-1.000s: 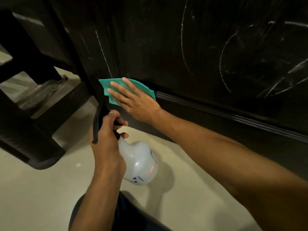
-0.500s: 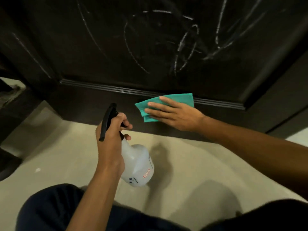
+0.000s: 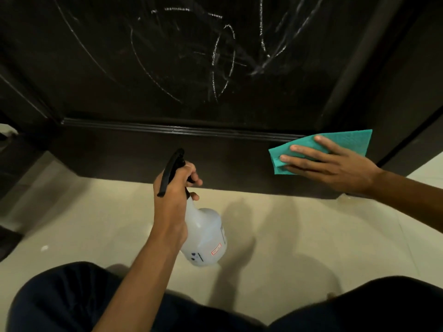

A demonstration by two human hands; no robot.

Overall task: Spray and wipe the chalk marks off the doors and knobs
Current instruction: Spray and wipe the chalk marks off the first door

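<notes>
I see right hand (image 3: 333, 164) flat, pressing cloth (image 3: 345, 142) on door (image 3: 143, 149) bottom rail, right end. Left hand (image 3: 172, 195) grips sprayer (image 3: 203, 233) above floor (image 3: 299, 236). Rail looks clean; chalk marks (image 3: 223, 58) cover panel above, untouched. Knobs out of view. Judge most work left.

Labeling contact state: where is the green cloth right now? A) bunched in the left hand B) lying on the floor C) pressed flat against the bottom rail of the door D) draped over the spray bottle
C: the right hand presses the green cloth with straight fingers against the dark lower rail of the door, while the left hand grips the spray bottle.
</notes>
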